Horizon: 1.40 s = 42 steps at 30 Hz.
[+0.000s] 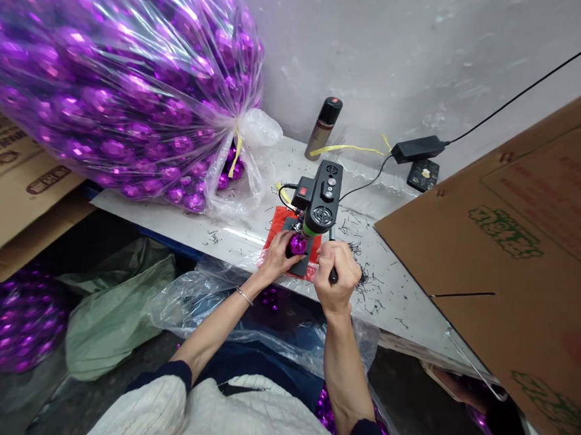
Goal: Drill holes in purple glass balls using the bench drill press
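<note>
Left hand pinches purple ball under small press on bench; right hand fist-closed around press lever.

Pale worktop, strewn with short dark wire scraps — thickest toward the near right edge. At left, a clear bag of purple baubles, knotted neck facing the middle. Centre: small black press on a red mat. Behind — a brown spray can, yellow ribbon, black power adapter. At right, a leaning cardboard sheet.
</note>
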{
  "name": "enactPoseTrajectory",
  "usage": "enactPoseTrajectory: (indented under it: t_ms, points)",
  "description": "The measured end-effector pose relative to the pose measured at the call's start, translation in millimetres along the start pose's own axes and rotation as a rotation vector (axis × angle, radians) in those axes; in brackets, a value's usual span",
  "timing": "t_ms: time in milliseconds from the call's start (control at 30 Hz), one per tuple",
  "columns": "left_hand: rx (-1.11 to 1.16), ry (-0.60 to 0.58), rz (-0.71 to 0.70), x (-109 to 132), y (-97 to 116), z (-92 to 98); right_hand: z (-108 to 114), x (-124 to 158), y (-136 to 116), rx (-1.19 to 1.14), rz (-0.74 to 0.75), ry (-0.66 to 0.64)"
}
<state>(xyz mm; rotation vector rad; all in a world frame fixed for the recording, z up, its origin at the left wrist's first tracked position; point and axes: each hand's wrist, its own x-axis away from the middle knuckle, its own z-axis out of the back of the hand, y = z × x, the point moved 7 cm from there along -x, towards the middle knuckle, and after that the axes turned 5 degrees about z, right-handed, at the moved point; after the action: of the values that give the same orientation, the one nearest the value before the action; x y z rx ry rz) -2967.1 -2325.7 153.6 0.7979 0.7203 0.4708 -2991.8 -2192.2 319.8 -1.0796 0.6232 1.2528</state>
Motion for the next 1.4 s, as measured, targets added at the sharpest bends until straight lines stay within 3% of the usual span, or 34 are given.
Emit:
enactPoseTrajectory:
  t_ms: [333,767,1100,1267,1400]
  points:
    - [0.037,0.007,-0.019,0.9,-0.7,1.3,-1.1,6.2,-0.1,-0.006,0.012,0.024]
    - [0.052,0.000,-0.012,1.2,-2.5,0.5,-22.1,48.6,15.7,-0.035,0.045,0.156]
    - [0.039,-0.006,-0.007,0.1,-2.4,0.7,-27.6,55.4,21.6,-0.066,0.080,0.194]
    - [0.040,0.015,-0.034,1.0,-1.8,1.1,-34.1,62.3,18.0,-0.023,0.201,0.169]
    - [0.031,0.008,-0.047,-1.8,-2.3,0.0,-21.0,42.2,17.3,-0.047,0.076,0.188]
